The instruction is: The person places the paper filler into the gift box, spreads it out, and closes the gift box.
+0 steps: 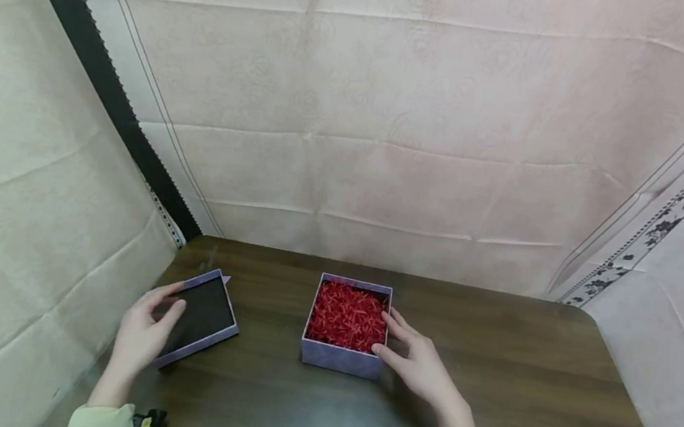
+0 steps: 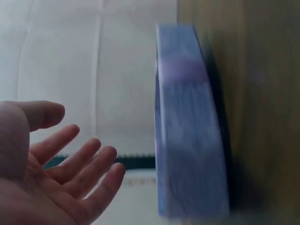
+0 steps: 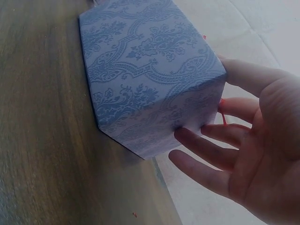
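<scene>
A lavender gift box (image 1: pixel 343 358) filled with red shredded paper (image 1: pixel 346 316) stands upright on the table. My right hand (image 1: pixel 416 362) is at its right side, fingers nearly straight. Thumb and index finger reach the rim, while other fingertips touch or nearly touch the patterned outer wall (image 3: pixel 178 108). On the left, the box lid (image 1: pixel 201 325) lies with its dark inside up, turned at an angle. My left hand (image 1: pixel 143 331) hovers over the lid's left side with loosely bent fingers. In the left wrist view, that hand (image 2: pixel 70 168) looks apart from the lid's blurred side wall (image 2: pixel 192 140).
The brown wooden table (image 1: pixel 521 385) has a far edge against a pale cloth wall (image 1: pixel 391 140). More cloth hangs at the left (image 1: pixel 22 198) and right. A small light-coloured tip sticks out behind the lid's far corner. A tiny red shred (image 3: pixel 134 214) lies on the table.
</scene>
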A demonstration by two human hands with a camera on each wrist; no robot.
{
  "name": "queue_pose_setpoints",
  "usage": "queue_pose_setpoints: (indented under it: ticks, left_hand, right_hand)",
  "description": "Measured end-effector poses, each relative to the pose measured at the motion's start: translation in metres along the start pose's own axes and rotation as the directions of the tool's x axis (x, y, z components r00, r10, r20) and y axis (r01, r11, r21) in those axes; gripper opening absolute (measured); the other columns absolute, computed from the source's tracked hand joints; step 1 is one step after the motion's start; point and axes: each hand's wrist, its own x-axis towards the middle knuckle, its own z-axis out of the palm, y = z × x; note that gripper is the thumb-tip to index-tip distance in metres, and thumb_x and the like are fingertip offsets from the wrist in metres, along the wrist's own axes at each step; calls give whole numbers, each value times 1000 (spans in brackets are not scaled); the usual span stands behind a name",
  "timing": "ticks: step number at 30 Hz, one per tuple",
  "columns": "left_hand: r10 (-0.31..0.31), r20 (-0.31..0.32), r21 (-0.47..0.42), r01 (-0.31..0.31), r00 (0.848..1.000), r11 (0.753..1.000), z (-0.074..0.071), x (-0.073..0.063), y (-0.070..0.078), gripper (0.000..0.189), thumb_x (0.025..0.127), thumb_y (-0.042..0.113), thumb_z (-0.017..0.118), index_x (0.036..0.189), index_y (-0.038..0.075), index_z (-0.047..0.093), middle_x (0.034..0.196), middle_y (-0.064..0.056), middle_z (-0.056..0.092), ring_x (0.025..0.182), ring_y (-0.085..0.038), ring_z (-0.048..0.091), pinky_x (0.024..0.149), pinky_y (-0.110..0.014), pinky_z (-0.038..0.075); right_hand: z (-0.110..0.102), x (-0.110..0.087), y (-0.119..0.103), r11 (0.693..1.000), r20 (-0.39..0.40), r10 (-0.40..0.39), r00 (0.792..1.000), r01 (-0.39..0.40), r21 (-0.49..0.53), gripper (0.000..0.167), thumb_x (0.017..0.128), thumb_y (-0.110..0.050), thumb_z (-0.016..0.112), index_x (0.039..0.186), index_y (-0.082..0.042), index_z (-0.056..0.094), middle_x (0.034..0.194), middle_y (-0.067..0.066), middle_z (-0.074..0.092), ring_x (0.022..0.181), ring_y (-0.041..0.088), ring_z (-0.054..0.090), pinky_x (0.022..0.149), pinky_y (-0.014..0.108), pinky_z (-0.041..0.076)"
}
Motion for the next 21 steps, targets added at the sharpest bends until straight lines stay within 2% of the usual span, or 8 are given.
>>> queue_pose_setpoints:
  ticks: [5, 7, 9, 13, 16, 19, 21]
  left_hand:
    - [-122, -16, 82, 123, 992, 989, -17, -3, -23, 40, 105, 19, 69, 142, 3, 67, 125, -24, 70, 104, -34, 70, 73, -9, 40]
    - [-166, -20, 96, 168, 986, 981, -20, -5, -29, 42, 105, 19, 69, 143, 2, 67, 128, -26, 68, 108, -42, 69, 71, -10, 40]
    - [-200, -22, 109, 201, 980, 974, -22, -7, -33, 43, 103, 19, 70, 143, 2, 66, 131, -27, 67, 109, -44, 69, 71, -16, 42]
    - [-261, -6, 143, 260, 965, 955, -22, -10, -37, 46, 102, 17, 70, 146, 2, 64, 141, -26, 62, 118, -44, 63, 82, -38, 46]
    - [-302, 11, 164, 296, 953, 941, -21, -12, -39, 50, 102, 17, 70, 149, 1, 60, 147, -27, 56, 127, -46, 57, 92, -52, 43]
    - [-336, 26, 173, 326, 942, 929, -19, -13, -44, 53, 102, 17, 70, 151, 0, 57, 147, -30, 52, 126, -48, 55, 96, -59, 40]
    - [-356, 40, 186, 343, 934, 921, -18, -13, -46, 56, 101, 19, 72, 152, 0, 56, 142, -30, 54, 123, -47, 57, 94, -58, 42]
  right_hand:
    - [1, 0, 1, 1000, -2, 5, 1000, -5, -4, 74, 101, -44, 75, 163, -16, 47, 171, 10, 35, 154, 40, 37, 118, 69, 32]
    - [1, 0, 1, 1000, -5, 8, 1000, -8, -6, 74, 100, -44, 75, 163, -17, 47, 170, 10, 37, 154, 40, 38, 118, 68, 33]
    - [1, 1, 1, 1000, -6, 6, 1000, -6, -9, 74, 100, -44, 75, 163, -17, 47, 170, 10, 38, 153, 40, 39, 118, 67, 34]
    - [1, 1, 3, 1000, -10, -15, 1000, 15, -5, 74, 101, -44, 75, 163, -16, 47, 170, 12, 38, 153, 41, 38, 117, 68, 34]
    - [2, 1, 4, 1000, -10, -24, 1000, 24, 2, 74, 101, -44, 75, 163, -15, 46, 170, 13, 38, 153, 42, 37, 117, 69, 33]
    - [2, 0, 4, 1000, -10, -25, 1000, 25, 7, 74, 101, -44, 75, 163, -14, 47, 170, 13, 38, 154, 42, 37, 116, 70, 33]
    - [2, 0, 4, 1000, -10, -26, 1000, 26, 7, 74, 101, -43, 75, 163, -14, 47, 170, 13, 38, 154, 43, 37, 116, 70, 33]
